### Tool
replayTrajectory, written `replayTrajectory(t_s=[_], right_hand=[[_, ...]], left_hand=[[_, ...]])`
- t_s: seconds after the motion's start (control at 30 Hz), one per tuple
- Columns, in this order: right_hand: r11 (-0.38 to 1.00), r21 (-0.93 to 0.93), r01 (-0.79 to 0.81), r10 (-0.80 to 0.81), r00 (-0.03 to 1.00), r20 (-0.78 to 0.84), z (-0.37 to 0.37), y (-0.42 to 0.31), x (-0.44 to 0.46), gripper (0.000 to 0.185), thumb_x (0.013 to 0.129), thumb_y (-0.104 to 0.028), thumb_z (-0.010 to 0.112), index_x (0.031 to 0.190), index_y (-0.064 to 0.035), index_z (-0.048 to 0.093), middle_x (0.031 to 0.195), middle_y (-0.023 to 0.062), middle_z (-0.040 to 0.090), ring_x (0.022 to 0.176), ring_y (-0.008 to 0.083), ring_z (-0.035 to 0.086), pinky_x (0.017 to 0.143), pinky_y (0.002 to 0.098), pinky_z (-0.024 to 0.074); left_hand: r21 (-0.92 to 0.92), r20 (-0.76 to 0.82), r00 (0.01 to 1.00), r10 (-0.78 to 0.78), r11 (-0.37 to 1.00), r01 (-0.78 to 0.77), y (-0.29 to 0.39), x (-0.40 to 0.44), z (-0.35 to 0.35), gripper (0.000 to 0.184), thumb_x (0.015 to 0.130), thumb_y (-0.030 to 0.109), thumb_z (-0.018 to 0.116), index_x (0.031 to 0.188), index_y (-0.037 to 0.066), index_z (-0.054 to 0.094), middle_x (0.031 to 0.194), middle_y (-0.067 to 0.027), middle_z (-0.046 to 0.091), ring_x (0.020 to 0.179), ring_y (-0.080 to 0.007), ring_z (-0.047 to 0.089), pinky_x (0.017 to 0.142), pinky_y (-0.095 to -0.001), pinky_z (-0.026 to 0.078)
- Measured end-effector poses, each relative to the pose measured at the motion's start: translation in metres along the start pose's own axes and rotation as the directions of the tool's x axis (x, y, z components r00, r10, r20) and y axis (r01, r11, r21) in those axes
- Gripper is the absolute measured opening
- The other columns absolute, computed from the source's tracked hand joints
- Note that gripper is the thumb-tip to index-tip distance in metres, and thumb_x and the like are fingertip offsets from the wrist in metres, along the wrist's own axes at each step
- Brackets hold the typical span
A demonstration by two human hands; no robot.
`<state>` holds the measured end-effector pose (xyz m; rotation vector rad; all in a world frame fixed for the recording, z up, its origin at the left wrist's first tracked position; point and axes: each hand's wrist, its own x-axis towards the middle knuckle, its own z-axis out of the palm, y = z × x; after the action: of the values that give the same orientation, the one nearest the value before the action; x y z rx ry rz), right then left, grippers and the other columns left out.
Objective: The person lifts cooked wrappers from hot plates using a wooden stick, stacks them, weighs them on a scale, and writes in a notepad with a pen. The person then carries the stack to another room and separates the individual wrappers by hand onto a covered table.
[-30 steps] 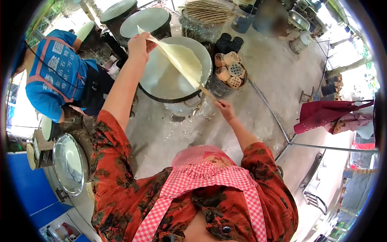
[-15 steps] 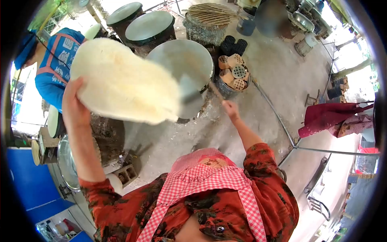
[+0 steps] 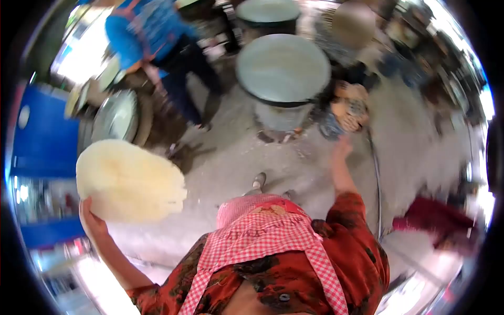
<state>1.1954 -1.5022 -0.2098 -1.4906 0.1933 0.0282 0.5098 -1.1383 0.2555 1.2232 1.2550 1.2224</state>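
Observation:
My left hand [image 3: 94,220] is closed on the near edge of a large, thin, pale yellow flatbread [image 3: 128,181]. The bread is roughly oval, with a ragged right edge, and is held out stiffly over the floor to the left. Ahead stands a wide round grey griddle [image 3: 283,68] on a stove, its top bare. My right hand [image 3: 342,149] is stretched forward to the right of the griddle, just below some tan honeycomb briquettes [image 3: 350,105]. Motion blurs its fingers, and I cannot make out anything in it.
Another griddle [image 3: 268,10] stands behind the first. A co-worker in a blue top [image 3: 152,31] stands at the upper left, near a large shiny round pan [image 3: 114,118]. A pole [image 3: 375,178] runs along the floor at right, near a dark red cloth [image 3: 433,220].
The view has turned left. My left hand has carried the flatbread away from the griddle, down and to the left. The stick seen in my right hand earlier no longer shows.

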Motion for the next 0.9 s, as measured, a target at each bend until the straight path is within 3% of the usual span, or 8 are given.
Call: replayTrajectory(t_s=[0.1, 0.13, 0.2, 0.27, 0.43, 0.53, 0.73, 0.9], right_hand=[[0.986, 0.003, -0.168, 0.154, 0.909, 0.388, 0.006, -0.066, -0.063, 0.025, 0.093, -0.031, 0.054, 0.075, -0.0128, 0.052, 0.069, -0.0060, 0.046, 0.056, 0.0066, 0.041, 0.050, 0.0220, 0.0328], [0.958, -0.231, 0.170, -0.011, 0.826, 0.564, -0.002, -0.030, -0.070, 0.025, 0.092, -0.028, 0.056, 0.072, -0.0135, 0.053, 0.066, -0.0066, 0.043, 0.057, 0.0052, 0.038, 0.051, 0.0227, 0.0323], [0.729, -0.380, 0.569, 0.055, 0.505, 0.861, -0.009, -0.059, -0.140, 0.024, 0.091, -0.025, 0.057, 0.075, -0.0075, 0.058, 0.066, -0.0063, 0.046, 0.061, 0.0053, 0.040, 0.053, 0.0251, 0.0346], [0.751, -0.394, 0.530, 0.271, 0.296, 0.916, -0.011, -0.055, -0.191, 0.024, 0.089, -0.024, 0.060, 0.083, -0.0007, 0.062, 0.065, -0.0023, 0.051, 0.065, 0.0064, 0.043, 0.056, 0.0267, 0.0386], [0.470, -0.099, 0.877, 0.537, -0.195, 0.821, 0.045, -0.057, -0.300, 0.042, 0.084, -0.046, 0.059, 0.082, -0.0039, 0.065, 0.067, 0.0151, 0.060, 0.057, 0.0263, 0.055, 0.057, 0.0374, 0.0439], [0.411, 0.009, 0.911, 0.722, -0.332, 0.607, 0.102, -0.063, -0.400, 0.045, 0.082, -0.050, 0.060, 0.088, -0.0059, 0.069, 0.077, 0.0139, 0.066, 0.069, 0.0258, 0.064, 0.062, 0.0351, 0.0475], [0.669, 0.187, 0.719, 0.716, -0.691, 0.098, 0.185, 0.003, -0.641, 0.045, 0.082, -0.047, 0.062, 0.087, -0.0025, 0.068, 0.074, 0.0144, 0.065, 0.065, 0.0150, 0.056, 0.060, 0.0344, 0.0463], [0.802, 0.219, 0.556, 0.587, -0.802, -0.114, 0.204, 0.064, -0.818, 0.045, 0.082, -0.047, 0.060, 0.083, -0.0022, 0.068, 0.073, 0.0164, 0.065, 0.064, 0.0253, 0.060, 0.064, 0.0389, 0.0467]], left_hand=[[0.015, -0.374, 0.927, -0.009, 1.000, 0.016, 0.001, -0.071, -0.069, 0.022, 0.079, 0.012, 0.060, 0.099, 0.002, 0.060, 0.096, -0.0073, 0.061, 0.091, -0.0201, 0.059, 0.080, -0.0322, 0.050], [-0.022, -0.421, 0.906, -0.044, 0.999, 0.038, 0.005, -0.095, -0.079, 0.025, 0.079, 0.012, 0.060, 0.101, 0.000, 0.059, 0.097, -0.0083, 0.061, 0.091, -0.0207, 0.059, 0.081, -0.0323, 0.050], [-0.062, -0.480, 0.874, -0.076, 0.997, 0.053, -0.004, -0.129, -0.125, 0.028, 0.080, 0.012, 0.060, 0.104, -0.002, 0.058, 0.098, -0.0103, 0.061, 0.092, -0.0218, 0.059, 0.080, -0.0327, 0.051], [-0.092, -0.537, 0.835, -0.118, 0.992, 0.081, -0.031, -0.160, -0.183, 0.028, 0.080, 0.012, 0.060, 0.104, -0.002, 0.057, 0.098, -0.0110, 0.060, 0.092, -0.0223, 0.059, 0.078, -0.0327, 0.051], [-0.209, -0.703, 0.665, -0.251, 0.967, 0.143, -0.088, -0.224, -0.266, 0.011, 0.078, 0.011, 0.060, 0.086, 0.004, 0.058, 0.077, -0.0031, 0.058, 0.057, -0.0103, 0.048, 0.050, -0.0269, 0.037], [-0.279, -0.795, 0.537, -0.284, 0.956, 0.092, -0.126, -0.237, -0.306, 0.011, 0.077, 0.010, 0.061, 0.087, 0.006, 0.058, 0.079, -0.0038, 0.058, 0.061, -0.0121, 0.050, 0.058, -0.0287, 0.046], [-0.326, -0.873, 0.371, -0.316, 0.945, 0.036, -0.192, -0.234, -0.392, 0.015, 0.079, 0.010, 0.060, 0.093, 0.003, 0.056, 0.084, -0.0060, 0.057, 0.076, -0.0178, 0.058, 0.065, -0.0326, 0.052], [-0.318, -0.922, 0.247, -0.300, 0.948, -0.035, -0.192, -0.200, -0.430, 0.006, 0.080, 0.007, 0.058, 0.084, 0.004, 0.054, 0.076, -0.0035, 0.053, 0.069, -0.0149, 0.055, 0.063, -0.0317, 0.054]])
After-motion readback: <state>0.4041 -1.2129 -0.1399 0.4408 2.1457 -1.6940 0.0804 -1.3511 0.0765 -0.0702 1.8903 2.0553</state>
